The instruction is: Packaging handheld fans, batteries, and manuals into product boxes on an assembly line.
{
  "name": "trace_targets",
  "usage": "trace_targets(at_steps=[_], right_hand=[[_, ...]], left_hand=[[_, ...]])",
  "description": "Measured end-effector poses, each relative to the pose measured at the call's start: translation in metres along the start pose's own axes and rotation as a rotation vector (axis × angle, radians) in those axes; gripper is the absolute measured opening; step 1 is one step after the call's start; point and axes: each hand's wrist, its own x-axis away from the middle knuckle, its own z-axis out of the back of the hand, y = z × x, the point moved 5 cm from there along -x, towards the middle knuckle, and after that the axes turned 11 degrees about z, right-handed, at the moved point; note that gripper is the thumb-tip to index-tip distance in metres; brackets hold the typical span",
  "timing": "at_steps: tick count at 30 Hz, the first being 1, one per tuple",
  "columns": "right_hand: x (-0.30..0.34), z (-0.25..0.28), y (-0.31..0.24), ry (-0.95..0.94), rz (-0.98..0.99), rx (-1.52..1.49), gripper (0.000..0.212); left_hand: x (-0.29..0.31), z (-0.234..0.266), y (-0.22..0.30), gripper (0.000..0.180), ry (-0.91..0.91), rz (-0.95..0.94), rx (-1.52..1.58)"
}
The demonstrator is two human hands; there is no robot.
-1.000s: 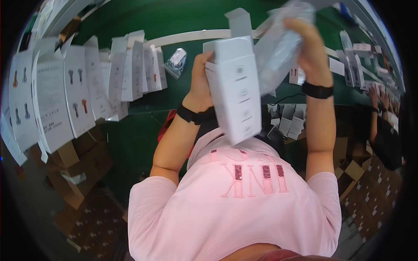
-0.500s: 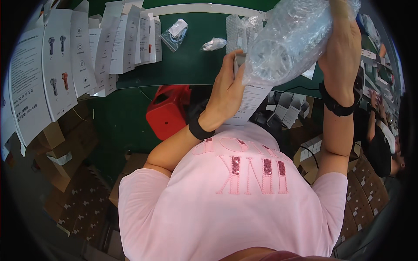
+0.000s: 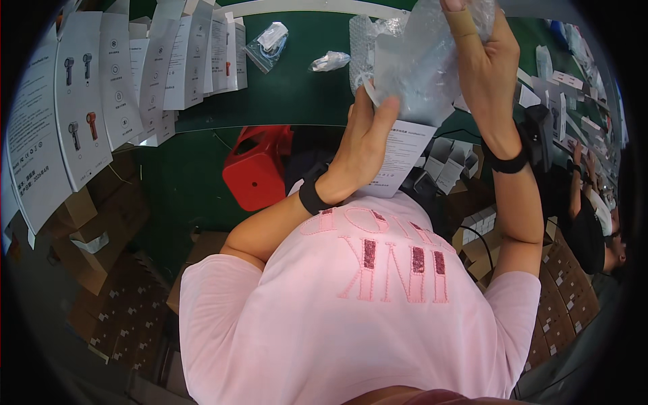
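Note:
A tall white carton (image 3: 405, 158) stands close to my chest with its top open. My left hand (image 3: 361, 152) is closed round its left side, the thumb near the upper edge. Over the opening, my right hand (image 3: 489, 94) grips a bubble-wrapped bundle (image 3: 432, 84) from its upper right. The bundle's lower end is at the carton's mouth, seemingly partly inside; a raised flap hides some of it. What the wrap contains is too blurred to tell. Just beyond the carton, a flat bubble-wrap pouch (image 3: 361, 50) lies on the green table (image 3: 304, 101).
White printed cartons (image 3: 88, 101) stand in a row at the left. A clear bag with a cable (image 3: 268, 46) and a small wrapped piece (image 3: 331, 61) lie on the table. Below are a red stool (image 3: 255, 175) and brown boxes (image 3: 125, 317). Another person (image 3: 584, 209) works at far right.
My right hand has moved left with the bubble-wrapped bundle, bringing it more upright over the carton's mouth. My left hand has shifted slightly and still holds the carton.

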Motion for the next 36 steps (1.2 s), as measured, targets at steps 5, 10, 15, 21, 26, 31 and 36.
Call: trace_targets(at_steps=[5, 10, 15, 21, 26, 31, 36], right_hand=[[0.026, -0.011, 0.02, -0.462, -0.336, 0.165, 0.038], [0.062, -0.027, 0.003, -1.395, -0.051, -0.032, 0.039], [0.009, -0.058, 0.055, -1.236, -0.355, -0.483, 0.026], [0.111, -0.195, 0.18, -1.197, 0.468, 0.338, 0.044], [0.04, -0.16, 0.148, -0.807, -0.267, 0.023, 0.031], [-0.038, -0.066, 0.002, -0.545, -0.246, -0.357, 0.022], [0.006, -0.062, -0.037, -0.914, 0.257, -0.098, 0.025]], left_hand=[[0.008, 0.0, 0.006, 0.066, 0.046, -0.117, 0.017], [0.012, 0.016, -0.006, 0.065, -0.005, -0.036, 0.099], [0.034, 0.063, -0.002, 0.049, 0.317, -0.187, 0.142], [0.051, 0.144, -0.031, 0.049, 0.52, -0.006, 0.338], [0.048, 0.14, -0.007, 0.053, 0.463, -0.056, 0.286], [0.028, 0.098, 0.016, 0.056, 0.219, -0.05, 0.386], [0.022, 0.056, 0.033, 0.06, -0.022, 0.034, 0.439]])
